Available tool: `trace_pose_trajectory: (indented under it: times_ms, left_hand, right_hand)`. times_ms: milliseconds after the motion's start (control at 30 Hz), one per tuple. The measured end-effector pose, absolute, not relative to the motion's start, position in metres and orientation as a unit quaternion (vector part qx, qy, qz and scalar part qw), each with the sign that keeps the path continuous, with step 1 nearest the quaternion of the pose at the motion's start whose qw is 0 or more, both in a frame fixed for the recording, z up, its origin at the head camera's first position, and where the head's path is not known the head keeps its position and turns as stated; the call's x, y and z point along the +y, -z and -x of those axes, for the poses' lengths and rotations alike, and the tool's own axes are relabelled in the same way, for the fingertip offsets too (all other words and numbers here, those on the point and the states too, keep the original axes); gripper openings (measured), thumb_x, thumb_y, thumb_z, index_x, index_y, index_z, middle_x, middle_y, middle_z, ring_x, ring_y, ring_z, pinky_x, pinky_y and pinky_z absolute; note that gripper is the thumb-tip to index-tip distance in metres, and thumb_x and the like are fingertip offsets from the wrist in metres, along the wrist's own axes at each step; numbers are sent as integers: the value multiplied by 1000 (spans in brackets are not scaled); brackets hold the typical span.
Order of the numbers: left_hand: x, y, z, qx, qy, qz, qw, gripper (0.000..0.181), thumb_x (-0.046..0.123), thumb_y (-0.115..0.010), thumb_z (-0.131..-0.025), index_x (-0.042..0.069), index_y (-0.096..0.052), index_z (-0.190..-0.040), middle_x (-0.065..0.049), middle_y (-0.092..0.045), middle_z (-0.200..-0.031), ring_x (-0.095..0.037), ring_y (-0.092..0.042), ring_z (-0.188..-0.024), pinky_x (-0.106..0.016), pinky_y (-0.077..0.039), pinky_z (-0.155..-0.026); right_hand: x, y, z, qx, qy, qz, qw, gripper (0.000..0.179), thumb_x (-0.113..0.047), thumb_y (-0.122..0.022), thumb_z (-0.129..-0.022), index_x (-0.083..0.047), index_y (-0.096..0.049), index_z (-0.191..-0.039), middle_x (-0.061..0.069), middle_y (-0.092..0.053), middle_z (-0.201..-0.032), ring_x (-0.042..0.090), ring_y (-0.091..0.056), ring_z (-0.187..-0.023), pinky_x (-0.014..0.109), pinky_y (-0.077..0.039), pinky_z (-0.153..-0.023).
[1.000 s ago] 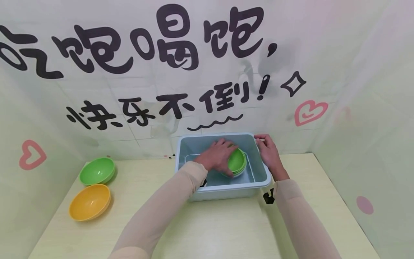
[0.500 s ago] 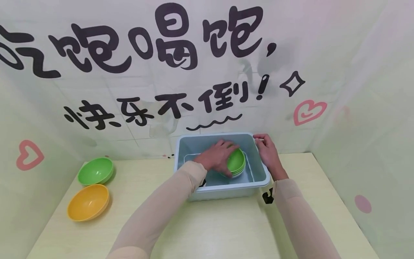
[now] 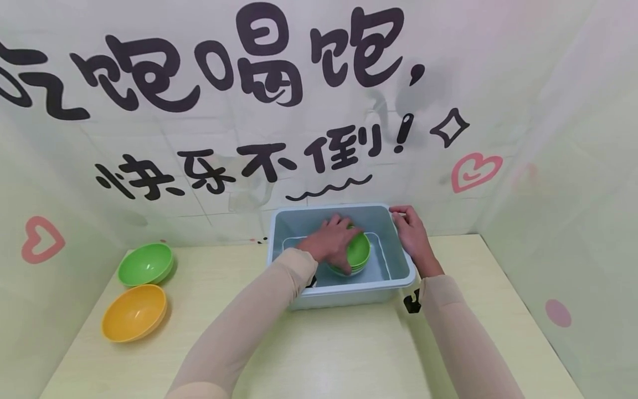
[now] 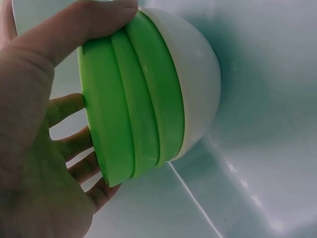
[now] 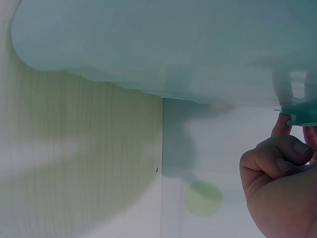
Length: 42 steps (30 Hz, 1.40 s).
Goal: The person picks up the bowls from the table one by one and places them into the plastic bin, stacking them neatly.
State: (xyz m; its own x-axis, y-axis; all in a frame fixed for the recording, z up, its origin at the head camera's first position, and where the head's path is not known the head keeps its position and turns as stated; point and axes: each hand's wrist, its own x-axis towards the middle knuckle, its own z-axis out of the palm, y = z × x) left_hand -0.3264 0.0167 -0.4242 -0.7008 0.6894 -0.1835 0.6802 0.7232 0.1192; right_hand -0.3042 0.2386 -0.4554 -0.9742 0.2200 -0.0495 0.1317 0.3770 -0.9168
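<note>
In the head view my left hand [image 3: 329, 242] is down inside a light blue plastic basin [image 3: 344, 301], gripping a nested stack of small green bowls [image 3: 360, 250]. The left wrist view shows the thumb over the top edge and the other fingers spread along the far side of the rims. Under the green bowls [image 4: 141, 99] sits a white bowl [image 4: 200, 79], lowest in the stack. My right hand [image 3: 415, 235] holds the basin's right rim near its back corner. In the right wrist view its fingertips [image 5: 282, 125] hook at the rim of the basin [image 5: 124, 44].
On the left of the pale wooden table [image 3: 339, 354] lie a larger green bowl [image 3: 146, 264] and, in front of it, a yellow bowl [image 3: 134, 313]. A printed curtain [image 3: 224, 122] with black characters hangs close behind the basin.
My left hand and the bowl stack have shifted slightly left inside the basin over the last half second. My right hand keeps its place on the rim.
</note>
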Motion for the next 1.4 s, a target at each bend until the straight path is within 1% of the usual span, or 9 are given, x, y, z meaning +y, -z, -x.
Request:
trace_pose_trajectory:
  times_ms: [233, 333, 500, 633, 867, 1200, 1333, 1400]
  left_hand:
    - [13, 422, 326, 924, -30, -367, 105, 102, 45, -91, -67, 26, -43, -155, -5, -42, -153, -25, -39, -134, -45, -39, -116]
    - [13, 421, 326, 927, -18, -362, 96, 101, 47, -91, -66, 27, -44, -154, -4, -44, -152, -25, -39, -133, -45, -38, -115]
    - [15, 419, 325, 927, -8, -366, 81, 102, 48, -92, -65, 26, -45, -153, -5, -45, -151, -27, -37, -133, -45, -36, -113]
    - [14, 419, 322, 929, -4, -359, 91, 106, 48, -93, -64, 26, -43, -154, -7, -43, -151, -28, -37, -134, -45, -36, -114]
    - [13, 421, 321, 932, -22, -345, 106, 111, 45, -95, -63, 27, -39, -157, -9, -34, -155, -31, -33, -139, -49, -33, -120]
    - [10, 416, 320, 932, -27, -342, 118, 119, 47, -96, -62, 28, -32, -160, -9, -30, -160, -31, -31, -141, -48, -33, -122]
    - [8, 409, 319, 932, -46, -340, 117, 117, 46, -96, -62, 28, -34, -159, -8, -30, -161, -31, -31, -142, -50, -34, -120]
    - [7, 403, 319, 932, -59, -338, 114, 112, 46, -95, -65, 28, -35, -159, -7, -31, -161, -31, -30, -142, -50, -35, -119]
  right_hand:
    - [236, 454, 305, -827, -550, 108, 39, 41, -37, -39, -109, -13, -50, -140, 19, -58, -130, 30, -55, -111, 36, -46, -90]
    - [237, 454, 304, -829, -547, 108, 38, 42, -37, -39, -109, -13, -50, -141, 20, -58, -130, 31, -55, -111, 36, -46, -90]
    - [238, 453, 301, -829, -547, 107, 51, 42, -38, -38, -109, -12, -50, -140, 21, -58, -128, 31, -54, -109, 35, -44, -87]
    - [236, 454, 299, -832, -543, 104, 46, 45, -40, -37, -109, -12, -49, -141, 19, -57, -128, 30, -54, -108, 34, -44, -87]
    - [234, 454, 298, -830, -546, 108, 44, 43, -40, -38, -109, -13, -50, -141, 18, -58, -127, 30, -54, -107, 33, -44, -85]
    - [233, 453, 299, -831, -544, 108, 41, 43, -40, -37, -109, -13, -49, -141, 18, -57, -128, 30, -54, -108, 34, -44, -86]
    - [233, 453, 299, -831, -544, 108, 38, 44, -41, -37, -109, -13, -49, -142, 18, -57, -130, 30, -53, -110, 34, -44, -88]
    - [234, 453, 298, -831, -543, 109, 37, 45, -41, -37, -109, -13, -48, -142, 19, -57, -131, 30, -53, -111, 35, -45, -89]
